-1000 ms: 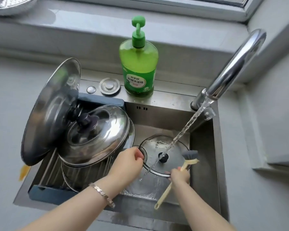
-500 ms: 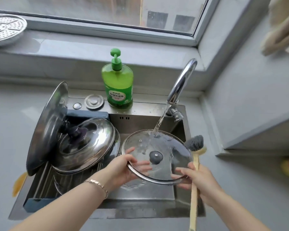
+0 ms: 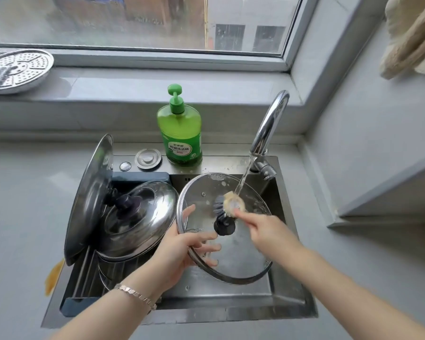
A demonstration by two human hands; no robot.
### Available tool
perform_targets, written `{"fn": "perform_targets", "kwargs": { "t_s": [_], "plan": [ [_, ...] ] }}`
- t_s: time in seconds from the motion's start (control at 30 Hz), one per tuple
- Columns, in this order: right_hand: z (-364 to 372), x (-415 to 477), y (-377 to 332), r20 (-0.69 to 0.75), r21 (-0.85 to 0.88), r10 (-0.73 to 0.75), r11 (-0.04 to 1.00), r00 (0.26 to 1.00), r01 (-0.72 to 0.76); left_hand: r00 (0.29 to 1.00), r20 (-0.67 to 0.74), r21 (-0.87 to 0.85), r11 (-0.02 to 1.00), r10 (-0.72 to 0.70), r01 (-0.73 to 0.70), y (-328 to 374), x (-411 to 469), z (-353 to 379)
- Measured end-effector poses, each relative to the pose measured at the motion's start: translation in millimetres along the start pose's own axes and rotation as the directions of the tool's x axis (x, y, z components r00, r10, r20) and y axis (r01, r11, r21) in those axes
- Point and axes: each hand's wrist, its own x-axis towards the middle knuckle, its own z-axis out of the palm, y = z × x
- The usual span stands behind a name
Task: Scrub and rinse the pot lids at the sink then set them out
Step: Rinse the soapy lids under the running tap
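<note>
left hand (image 3: pixel 182 251): thumb over rim, fingers spread under the glass, clamping the glass lid (image 3: pixel 241 256) at its left edge
right hand (image 3: pixel 268 231): wrapped round brush (image 3: pixel 228 204) handle, index finger out
brush head: just beyond right grip, on lid above knob (image 3: pixel 224 225), under faucet (image 3: pixel 268 126) stream
lid: tilted over sink (image 3: pixel 231 295), between both grips

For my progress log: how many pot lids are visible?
3: clear glass lid held under the tap; domed steel lid on the rack; large steel lid leaning at far left. Others may hide beneath.
</note>
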Motion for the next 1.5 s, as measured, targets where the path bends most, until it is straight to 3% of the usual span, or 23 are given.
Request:
{"fn": "perform_targets", "kwargs": {
  "t_s": [0.07,0.17,0.23,0.33,0.43,0.57,0.63,0.67,0.73,0.8,0.9,0.97,1.0,1.07,1.13,1.2,1.23,1.27,1.33,1.4,1.43,1.47,1.5],
  "plan": [
    [-2.9,-1.7,10.7,0.002,-0.043,0.038,0.998,0.999,-0.038,1.000,-0.006,-0.002,1.000,0.008,-0.008,1.9,-3.5,-1.5],
    [11.6,-17.7,-9.7,0.024,0.064,-0.143,0.988,0.989,0.141,1.000,0.021,0.024,1.000,-0.005,0.004,0.0,-5.9,1.6],
    [13.0,-6.2,-21.3,-0.058,0.103,-0.212,0.971,0.975,0.217,0.997,0.072,0.065,0.998,-0.030,0.025,-2.1,-7.5,8.2],
    [-3.8,21.5,-6.5,-0.160,0.037,-0.049,0.998,0.986,0.055,0.995,0.090,0.038,0.998,-0.047,0.044,0.9,-11.0,13.4],
    [-7.9,19.5,34.6,-0.123,0.022,0.130,0.991,0.984,-0.128,1.000,0.018,0.044,0.999,-0.024,0.023,7.6,-10.0,9.3],
    [8.3,-12.7,71.8,-0.239,0.261,0.255,0.946,0.937,-0.191,0.996,-0.081,-0.043,0.999,-0.035,0.032,5.2,-2.1,6.4],
    [16.0,-25.9,86.4,-0.245,0.413,0.433,0.856,0.868,-0.311,0.991,-0.109,-0.129,0.990,-0.072,0.058,0.2,2.3,6.8],
    [18.5,-29.1,90.6,-0.154,0.516,0.516,0.769,0.843,-0.377,0.990,-0.102,-0.155,0.985,-0.093,0.077,-3.3,3.6,6.6],
    [20.9,-29.7,90.2,0.158,0.765,0.541,0.462,0.826,-0.449,0.985,-0.061,-0.165,0.975,-0.159,0.147,-11.0,6.4,6.3],
    [25.6,-27.5,87.7,0.334,0.875,0.469,0.169,0.818,-0.454,0.975,-0.003,-0.181,0.959,-0.224,0.220,-17.4,6.7,7.3],
    [26.7,-21.0,88.3,0.341,0.897,0.507,0.077,0.792,-0.435,0.958,-0.049,-0.136,0.952,-0.284,0.275,-25.4,8.9,14.3],
    [21.7,-17.4,84.6,0.346,0.881,0.566,0.078,0.748,-0.467,0.947,-0.263,0.210,0.948,-0.182,0.241,-35.6,14.5,14.2],
    [19.0,-15.3,82.2,0.343,0.875,0.586,0.083,0.734,-0.476,0.947,-0.315,0.484,0.850,-0.052,0.208,-39.5,14.4,14.2],
    [13.5,-9.0,75.7,0.307,0.871,0.610,0.130,0.731,-0.475,0.982,-0.049,0.847,0.529,0.182,-0.055,-41.5,9.6,15.7],
    [9.5,-3.1,64.7,0.256,0.856,0.603,0.222,0.756,-0.467,0.943,0.312,0.922,0.203,0.118,-0.330,-41.3,6.7,22.7],
    [6.6,0.8,51.7,0.237,0.835,0.576,0.290,0.782,-0.467,0.884,0.461,0.881,-0.155,0.080,-0.446,-47.3,12.2,26.8],
    [4.6,2.7,46.6,0.235,0.831,0.556,0.310,0.797,-0.462,0.861,0.483,0.867,-0.225,0.160,-0.444,-48.5,15.4,28.7],
    [1.5,4.4,42.5,0.234,0.840,0.533,0.311,0.813,-0.446,0.827,0.489,0.871,-0.188,0.276,-0.453,-48.4,16.6,31.0],
    [-7.3,6.2,39.8,0.231,0.880,0.472,0.272,0.851,-0.389,0.766,0.427,0.865,0.029,0.481,-0.501,-45.4,16.4,35.1],
    [-16.7,6.2,40.6,0.184,0.910,0.429,0.265,0.884,-0.318,0.823,0.215,0.807,0.379,0.525,-0.453,-34.9,19.1,35.2],
    [-18.9,5.7,41.9,0.115,0.893,0.433,0.349,0.894,-0.284,0.872,0.064,0.705,0.596,0.486,-0.384,-27.4,22.3,34.1],
    [-18.2,4.7,43.3,0.018,0.821,0.437,0.507,0.899,-0.263,0.911,-0.086,0.532,0.791,0.404,-0.301,-20.0,25.4,32.2],
    [-15.7,2.7,43.4,-0.076,0.686,0.421,0.680,0.904,-0.259,0.933,-0.206,0.323,0.920,0.296,-0.221,-13.1,28.4,30.1]
  ]
}}
